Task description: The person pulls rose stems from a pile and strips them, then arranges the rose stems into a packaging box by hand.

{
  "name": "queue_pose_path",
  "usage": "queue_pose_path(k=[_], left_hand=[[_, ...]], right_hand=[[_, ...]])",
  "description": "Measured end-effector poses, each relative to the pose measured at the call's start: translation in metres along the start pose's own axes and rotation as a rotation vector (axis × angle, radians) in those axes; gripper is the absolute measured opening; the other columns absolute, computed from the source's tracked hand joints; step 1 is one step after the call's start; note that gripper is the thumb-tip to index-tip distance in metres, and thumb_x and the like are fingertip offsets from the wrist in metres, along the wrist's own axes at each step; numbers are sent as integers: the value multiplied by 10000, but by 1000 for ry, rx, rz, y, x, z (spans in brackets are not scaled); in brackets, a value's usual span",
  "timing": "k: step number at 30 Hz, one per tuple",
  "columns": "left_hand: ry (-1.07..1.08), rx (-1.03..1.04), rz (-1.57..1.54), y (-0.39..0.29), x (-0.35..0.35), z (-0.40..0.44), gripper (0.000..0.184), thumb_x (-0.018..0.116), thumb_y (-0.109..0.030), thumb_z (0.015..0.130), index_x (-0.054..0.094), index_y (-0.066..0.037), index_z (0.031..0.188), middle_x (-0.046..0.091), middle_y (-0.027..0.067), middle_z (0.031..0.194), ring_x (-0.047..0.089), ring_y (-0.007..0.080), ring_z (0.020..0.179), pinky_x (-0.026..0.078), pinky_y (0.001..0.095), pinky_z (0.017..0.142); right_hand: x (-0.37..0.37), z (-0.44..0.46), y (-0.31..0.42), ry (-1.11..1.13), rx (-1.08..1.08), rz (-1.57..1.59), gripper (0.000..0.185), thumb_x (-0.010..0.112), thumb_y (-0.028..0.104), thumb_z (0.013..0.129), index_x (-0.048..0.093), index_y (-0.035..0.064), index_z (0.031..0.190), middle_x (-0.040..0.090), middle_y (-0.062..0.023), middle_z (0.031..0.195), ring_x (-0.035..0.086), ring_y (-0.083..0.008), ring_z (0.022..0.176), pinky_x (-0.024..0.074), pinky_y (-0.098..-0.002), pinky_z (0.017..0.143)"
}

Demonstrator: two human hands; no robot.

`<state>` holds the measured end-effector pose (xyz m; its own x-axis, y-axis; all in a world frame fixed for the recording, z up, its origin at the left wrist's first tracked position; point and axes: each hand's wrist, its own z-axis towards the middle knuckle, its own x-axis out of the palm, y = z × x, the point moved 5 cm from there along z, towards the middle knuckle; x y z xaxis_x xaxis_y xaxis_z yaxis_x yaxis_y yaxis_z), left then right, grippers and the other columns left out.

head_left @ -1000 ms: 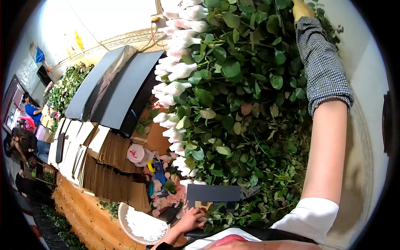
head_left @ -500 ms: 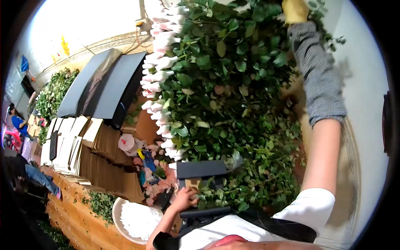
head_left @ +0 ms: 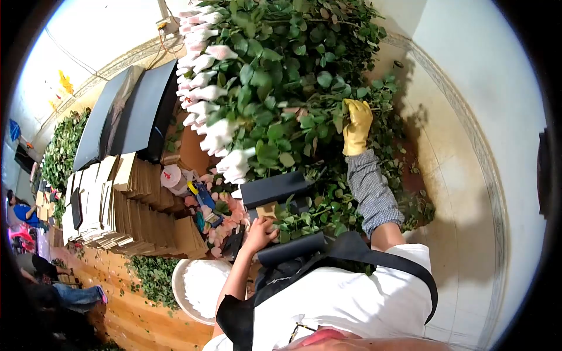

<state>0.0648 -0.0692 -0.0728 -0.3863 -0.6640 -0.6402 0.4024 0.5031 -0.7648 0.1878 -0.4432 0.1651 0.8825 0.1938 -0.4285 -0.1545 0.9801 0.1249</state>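
My right hand, in a yellow glove with a checked sleeve, is closed around leafy rose stems at the right side of the big pile. White and pink netted flower heads line the pile's left edge. My bare left hand has its fingers curled beside a small leafy bunch, near a piece of brown card; leaves hide what it grips. A dark padded block lies just above it, and a black roll is below.
Stacked cardboard sheets stand at left, below dark panels. A round tub of white pieces sits low beside my left arm. Tape, tools and pink petals lie near the stack. Other people are at far left.
My right hand has come down and inward from the pile's top right corner to its middle right, with stems now in its grasp. My left hand stays by the small bunch. The view has shifted.
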Motion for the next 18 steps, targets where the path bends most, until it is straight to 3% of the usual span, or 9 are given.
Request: queue_pose_path(k=[2, 4, 5, 8, 10, 11, 12, 15, 18], left_hand=[[-17, -2, 8, 7, 5, 0, 376, 751, -232, 822, 691, -48, 1145, 627, 173, 1131, 560, 386, 1074, 475, 442, 953], [0, -31, 37, 6, 4, 1, 385, 749, -228, 819, 689, -49, 1154, 629, 181, 1141, 558, 393, 1079, 473, 447, 954], [-4, -26, 30, 6, 4, 2, 386, 749, -227, 817, 689, -47, 1153, 629, 185, 1147, 557, 396, 1079, 474, 448, 951], [-8, -26, 42, 9, 6, 1, 390, 753, -225, 817, 682, -30, 1149, 628, 190, 1151, 551, 402, 1088, 470, 449, 942], [-9, 7, 8, 5, 3, 2, 387, 756, -222, 820, 679, -19, 1140, 623, 191, 1125, 547, 408, 1066, 468, 461, 922], [-42, 65, -3, 2, 1, 2, 368, 758, -212, 823, 683, -13, 1123, 617, 189, 1098, 542, 413, 1035, 466, 469, 898], [-28, 78, -10, 1, 2, 4, 368, 758, -212, 823, 683, -13, 1123, 617, 189, 1098, 542, 413, 1035, 466, 469, 898], [-6, 9, 65, 1, 2, 2, 366, 765, -191, 816, 681, -7, 1122, 612, 184, 1109, 537, 414, 1031, 462, 465, 900], [-20, 48, 32, 4, 2, 3, 366, 766, -190, 817, 676, 3, 1114, 610, 185, 1110, 538, 412, 1023, 462, 469, 894]], right_hand=[[-11, -14, 11, 60, -27, -52, 405, 645, -74, 693, 682, 30, 1082, 697, -135, 1065, 626, -328, 1073, 428, -497, 1077], [-20, -21, 30, 121, -79, -138, 250, 638, 29, 755, 680, -5, 999, 702, -157, 1012, 649, -352, 993, 462, -495, 1005], [-13, -31, 30, 160, -56, -152, 260, 664, -23, 689, 679, 13, 947, 701, -144, 965, 651, -341, 978, 475, -479, 948], [52, -93, -2, 876, -7, -341, 216, 688, 19, 714, 703, 37, 929, 713, -137, 979, 657, -327, 985, 461, -446, 863], [60, -115, 0, 1148, 11, -409, 230, 681, 33, 782, 713, 44, 1010, 718, -136, 986, 658, -325, 998, 438, -457, 984], [46, -112, 10, 837, -28, -360, 270, 673, 45, 833, 715, 70, 1099, 723, -129, 982, 658, -328, 1001, 375, -458, 1117], [47, -108, 7, 793, 35, -311, 377, 690, 11, 810, 712, 106, 1174, 725, -121, 966, 657, -334, 1000, 311, -439, 1192], [13, -76, 9, 658, 292, -206, 522, 732, -64, 719, 702, 118, 1207, 729, -140, 1088, 655, -318, 1076, 381, -426, 1152], [-7, -37, -8, 396, 158, -214, 380, 729, -18, 726, 739, 80, 1093, 730, -163, 1003, 674, -340, 968, 520, -447, 903]])
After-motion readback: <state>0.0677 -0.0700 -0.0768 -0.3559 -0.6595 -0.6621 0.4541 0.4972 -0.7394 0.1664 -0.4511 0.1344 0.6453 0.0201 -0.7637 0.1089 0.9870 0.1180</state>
